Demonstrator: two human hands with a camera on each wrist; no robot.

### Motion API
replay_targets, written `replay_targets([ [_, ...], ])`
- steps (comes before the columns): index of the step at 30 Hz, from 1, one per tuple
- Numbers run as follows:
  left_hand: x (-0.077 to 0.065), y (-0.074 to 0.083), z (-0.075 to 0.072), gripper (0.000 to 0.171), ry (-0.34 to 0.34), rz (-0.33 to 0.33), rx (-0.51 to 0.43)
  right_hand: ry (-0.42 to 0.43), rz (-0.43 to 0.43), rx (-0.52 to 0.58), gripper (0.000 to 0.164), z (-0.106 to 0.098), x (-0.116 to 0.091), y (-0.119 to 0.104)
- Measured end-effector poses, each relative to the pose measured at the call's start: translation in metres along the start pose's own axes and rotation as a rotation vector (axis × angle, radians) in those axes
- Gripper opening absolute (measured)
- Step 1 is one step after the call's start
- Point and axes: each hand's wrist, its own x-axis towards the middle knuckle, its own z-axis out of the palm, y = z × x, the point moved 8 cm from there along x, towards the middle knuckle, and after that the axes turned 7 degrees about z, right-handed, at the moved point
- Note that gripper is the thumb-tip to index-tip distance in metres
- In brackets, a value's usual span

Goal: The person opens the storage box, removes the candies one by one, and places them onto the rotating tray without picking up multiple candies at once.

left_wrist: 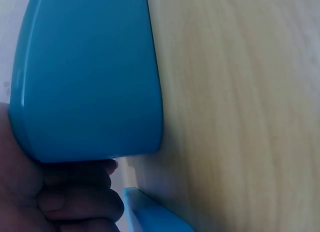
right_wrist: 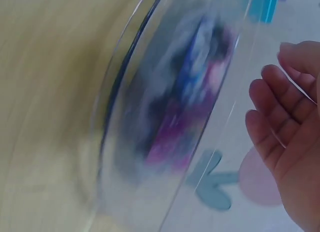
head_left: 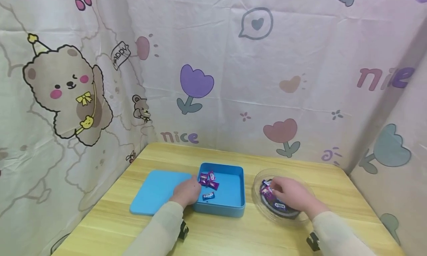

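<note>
An open blue plastic box [head_left: 220,210] stands mid-table, with several purple candies [head_left: 213,185] and a blue-wrapped candy [head_left: 208,196] inside. My left hand [head_left: 187,192] grips its left side; in the left wrist view curled fingers [left_wrist: 82,202] lie against the box wall [left_wrist: 90,81]. To the right is a clear round bowl [head_left: 258,180] holding wrapped candies [head_left: 281,206]. Over it hovers my right hand [head_left: 293,193]. The right wrist view shows that hand [right_wrist: 295,117] with loosely bent fingers above the bowl's rim, nothing visible in them.
A flat blue lid [head_left: 156,193] lies on the wooden table [head_left: 253,241], left of the box and partly behind the left hand. Printed cloth [head_left: 233,78] hangs around the table's back and sides.
</note>
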Motion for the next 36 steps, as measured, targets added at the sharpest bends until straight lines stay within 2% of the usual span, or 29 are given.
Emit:
replay_targets([
  [7, -0.001, 0.001, -0.002, 0.049, 0.008, 0.009, 0.018, 0.029, -0.134, 0.013, 0.006, 0.013, 0.013, -0.059],
  [10, -0.001, 0.000, -0.002, 0.049, 0.006, 0.004, 0.017, 0.000, -0.139, 0.038, 0.005, 0.021, 0.018, -0.080],
  [17, -0.002, 0.000, -0.003, 0.049, 0.009, 0.014, 0.021, -0.052, -0.223, 0.051, 0.013, 0.047, 0.033, -0.123],
  [27, -0.001, -0.001, -0.002, 0.050, 0.004, 0.005, 0.012, -0.248, -0.183, -0.019, 0.046, 0.085, 0.053, -0.150],
  [36, 0.000, 0.003, -0.002, 0.049, -0.007, 0.030, 0.059, -0.378, -0.156, -0.080, 0.056, 0.107, 0.069, -0.161],
])
